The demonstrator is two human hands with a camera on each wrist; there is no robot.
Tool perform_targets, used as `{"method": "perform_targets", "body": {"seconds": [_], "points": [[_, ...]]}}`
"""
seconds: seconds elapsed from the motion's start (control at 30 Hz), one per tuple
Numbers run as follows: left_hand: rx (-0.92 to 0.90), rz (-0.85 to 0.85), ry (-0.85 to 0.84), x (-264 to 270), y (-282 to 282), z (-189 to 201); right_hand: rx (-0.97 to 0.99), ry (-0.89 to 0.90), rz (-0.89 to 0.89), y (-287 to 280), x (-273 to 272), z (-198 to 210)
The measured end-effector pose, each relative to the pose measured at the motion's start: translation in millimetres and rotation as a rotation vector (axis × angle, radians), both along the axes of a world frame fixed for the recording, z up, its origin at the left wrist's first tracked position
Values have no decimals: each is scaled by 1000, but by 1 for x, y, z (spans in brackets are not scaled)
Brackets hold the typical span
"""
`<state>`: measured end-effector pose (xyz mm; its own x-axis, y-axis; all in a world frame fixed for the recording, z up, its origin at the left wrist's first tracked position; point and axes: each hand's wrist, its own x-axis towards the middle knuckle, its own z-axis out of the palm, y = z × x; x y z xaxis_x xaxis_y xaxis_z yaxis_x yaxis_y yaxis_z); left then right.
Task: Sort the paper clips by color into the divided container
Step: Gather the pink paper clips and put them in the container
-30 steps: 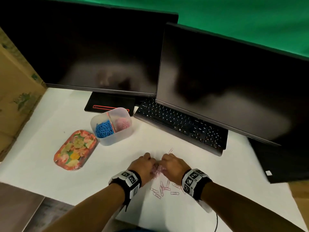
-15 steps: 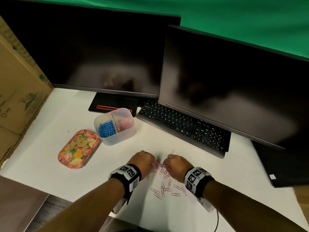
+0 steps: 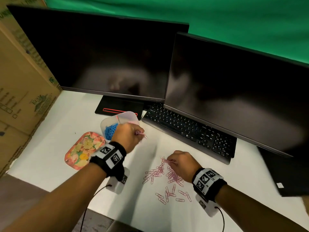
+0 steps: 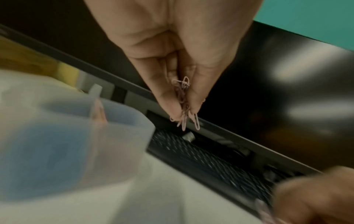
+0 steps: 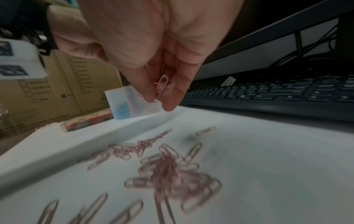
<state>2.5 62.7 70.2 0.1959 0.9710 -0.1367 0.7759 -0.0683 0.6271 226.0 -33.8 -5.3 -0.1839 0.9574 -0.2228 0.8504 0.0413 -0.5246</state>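
Observation:
My left hand (image 3: 129, 135) pinches a bunch of pink paper clips (image 4: 184, 106) just in front of the translucent divided container (image 3: 132, 116). Blue clips (image 3: 110, 131) fill the container's left compartment; my hand hides most of the right one. My right hand (image 3: 181, 160) is low over the white table and pinches a few pink clips (image 5: 161, 87) at its fingertips. Several loose pink paper clips (image 3: 164, 175) lie scattered on the table under and in front of it, seen close in the right wrist view (image 5: 168, 171).
A flowered tray (image 3: 83, 150) lies left of the container. A black keyboard (image 3: 189, 129) and two dark monitors (image 3: 103, 61) stand behind. Cardboard boxes (image 3: 18, 84) wall the left side. A black laptop (image 3: 291, 173) sits at the right edge.
My left hand has left the pile and risen toward the container, carrying pink clips. My right hand has stayed at the pile, now holding a few clips.

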Motion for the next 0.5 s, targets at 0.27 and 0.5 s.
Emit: {"method": "perform_targets", "body": {"seconds": [0.27, 0.5], "points": [[-134, 76, 257, 1, 61, -8, 119, 84, -48, 42, -26, 26], [-2, 77, 247, -18, 52, -40, 124, 76, -58, 102, -71, 64]]}}
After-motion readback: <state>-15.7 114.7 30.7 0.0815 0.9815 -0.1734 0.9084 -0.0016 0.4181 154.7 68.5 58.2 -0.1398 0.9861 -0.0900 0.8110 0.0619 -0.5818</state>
